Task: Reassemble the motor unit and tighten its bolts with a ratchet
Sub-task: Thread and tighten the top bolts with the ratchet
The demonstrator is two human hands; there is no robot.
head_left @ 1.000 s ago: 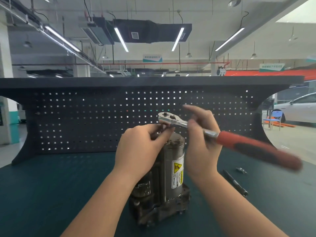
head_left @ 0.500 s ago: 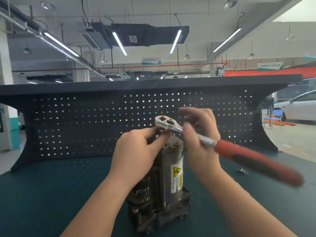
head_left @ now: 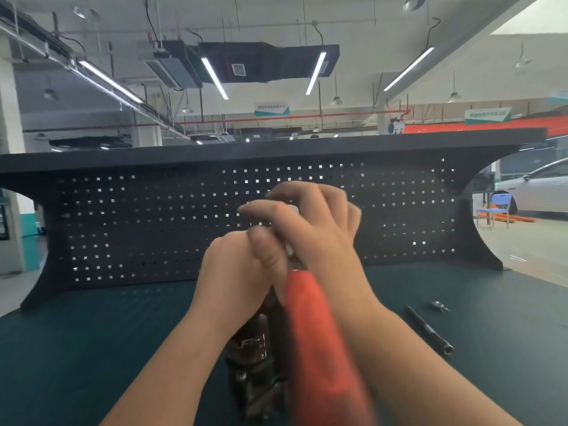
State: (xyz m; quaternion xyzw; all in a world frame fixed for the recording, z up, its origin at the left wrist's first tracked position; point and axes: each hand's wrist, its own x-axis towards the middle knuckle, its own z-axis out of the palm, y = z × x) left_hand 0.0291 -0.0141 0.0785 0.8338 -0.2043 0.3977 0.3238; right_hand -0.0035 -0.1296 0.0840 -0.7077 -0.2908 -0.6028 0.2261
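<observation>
The motor unit (head_left: 250, 348) stands upright on the green mat, mostly hidden behind my hands and the ratchet. My left hand (head_left: 233, 275) grips its top. The ratchet (head_left: 319, 342), with a red handle, points toward me, blurred by motion. Its metal head sits over the top of the motor, covered by my fingers. My right hand (head_left: 316, 229) pinches the ratchet's metal neck just above the red handle, fingers curled over the head.
A dark socket extension bar (head_left: 428, 329) and a small metal socket (head_left: 438, 305) lie on the mat (head_left: 92, 348) to the right. A black pegboard back panel (head_left: 153, 226) rises behind the motor.
The ratchet handle has swung from pointing right to pointing toward me, pivoting on the motor's top. My right hand moved with it over the head. My left hand stayed on the motor.
</observation>
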